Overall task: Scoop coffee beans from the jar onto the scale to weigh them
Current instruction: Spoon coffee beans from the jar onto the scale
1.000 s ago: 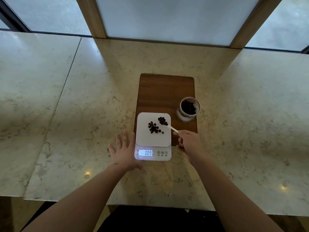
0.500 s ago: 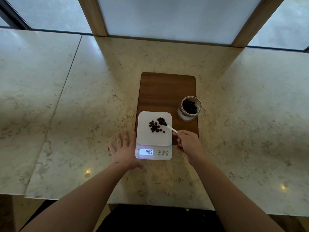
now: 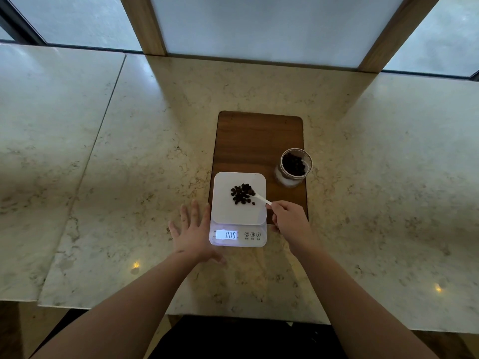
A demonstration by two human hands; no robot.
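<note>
Tipping a scoop: my right hand (image 3: 291, 220) pinches the white spoon (image 3: 261, 199), its bowl in the coffee beans (image 3: 242, 194) on the scale (image 3: 238, 211). Left hand (image 3: 193, 233) lies spread flat beside it. Next: probably back to the jar (image 3: 294, 167) for more.

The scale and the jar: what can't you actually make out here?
- Head view, scale: display seems to read 009; a decimal point or unit is too small to tell.
- Button labels: too small.
- Spoon: bowl lost among the beans; handle end inside the right hand.
- Jar: how deep the beans go is hidden, seen from above.
</note>
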